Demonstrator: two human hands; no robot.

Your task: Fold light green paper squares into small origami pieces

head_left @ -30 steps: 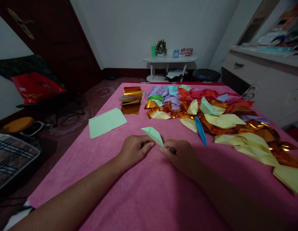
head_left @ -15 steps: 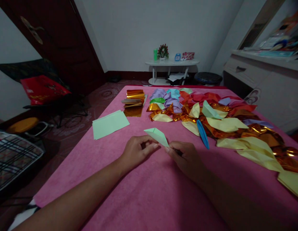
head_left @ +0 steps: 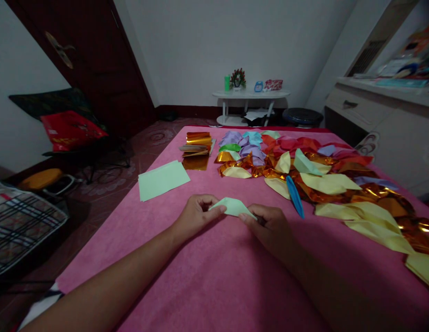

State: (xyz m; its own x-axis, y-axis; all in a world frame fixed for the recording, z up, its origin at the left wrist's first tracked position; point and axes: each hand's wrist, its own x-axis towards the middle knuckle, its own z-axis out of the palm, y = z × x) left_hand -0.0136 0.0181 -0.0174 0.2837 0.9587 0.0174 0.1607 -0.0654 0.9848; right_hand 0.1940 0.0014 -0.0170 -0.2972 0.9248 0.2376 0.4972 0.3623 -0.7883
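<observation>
A folded piece of pale green paper (head_left: 232,205) is held level just above the pink cloth (head_left: 187,276). My left hand (head_left: 199,213) pinches its left end between thumb and fingers. At the right end, my right hand (head_left: 266,221) grips it the same way, thumb on the near face. A stack of flat pale green sheets (head_left: 163,180) lies on the cloth beyond my left hand. Just past my right hand rests a narrow blue object (head_left: 295,197), whose kind I cannot make out.
Folded papers in yellow (head_left: 330,183), purple (head_left: 253,153), red (head_left: 294,144) and shiny gold spread over the table's right side. A pile of gold foil sheets (head_left: 195,161) lies at the back left. Beyond stand a small white table (head_left: 251,94) and a red bag (head_left: 72,131) on a chair.
The green paper has turned from a slant to nearly level. My left hand now grips its left end, and my right thumb has moved onto its near face. The view has shifted slightly.
</observation>
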